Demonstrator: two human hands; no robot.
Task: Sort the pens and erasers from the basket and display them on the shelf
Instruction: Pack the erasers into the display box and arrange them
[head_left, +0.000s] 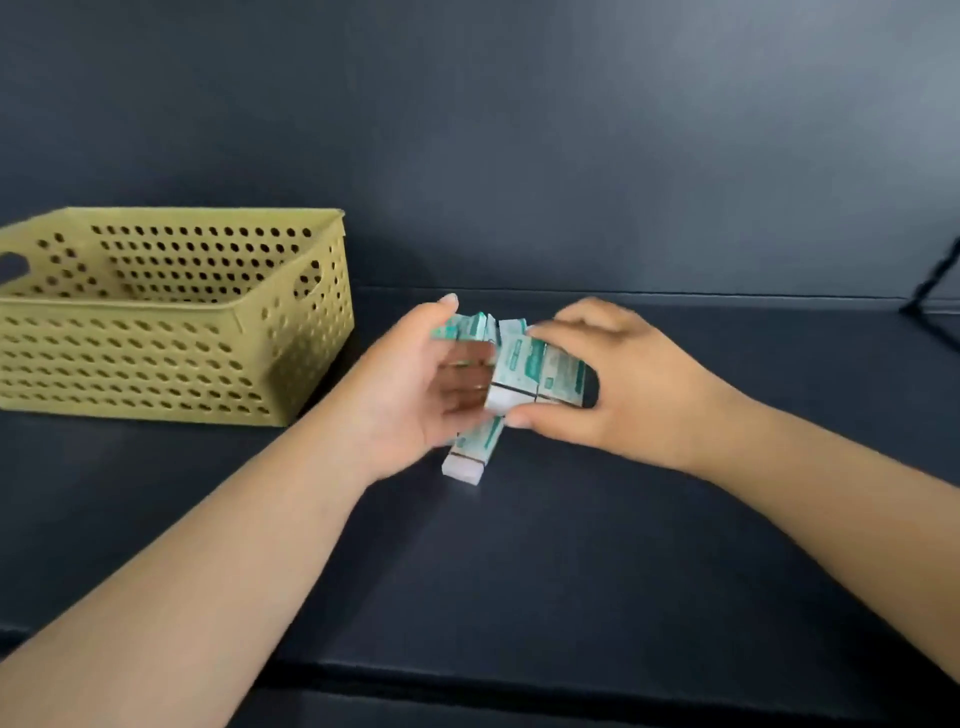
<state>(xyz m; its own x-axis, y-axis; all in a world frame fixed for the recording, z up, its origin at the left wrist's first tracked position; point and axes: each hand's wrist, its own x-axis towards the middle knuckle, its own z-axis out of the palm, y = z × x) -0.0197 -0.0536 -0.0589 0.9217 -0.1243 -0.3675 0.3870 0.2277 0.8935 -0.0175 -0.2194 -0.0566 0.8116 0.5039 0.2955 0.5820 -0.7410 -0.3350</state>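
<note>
While the left hand (415, 374) cups blurred erasers (470, 326), the right hand (613, 379) pinches two sleeved erasers (535, 371)

A dark wall (519, 130) fills the top half of the picture. It looks dark blue-grey, with a paler patch toward the upper right. At the far right edge, about halfway down, a thin black leg (935, 283) slants down. It looks like part of a stand, but most is cut off.

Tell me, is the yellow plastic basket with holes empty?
Cannot tell fully. The yellow plastic basket with holes shows nothing above its rim or against its far inside wall, but its near wall hides the floor.
</note>
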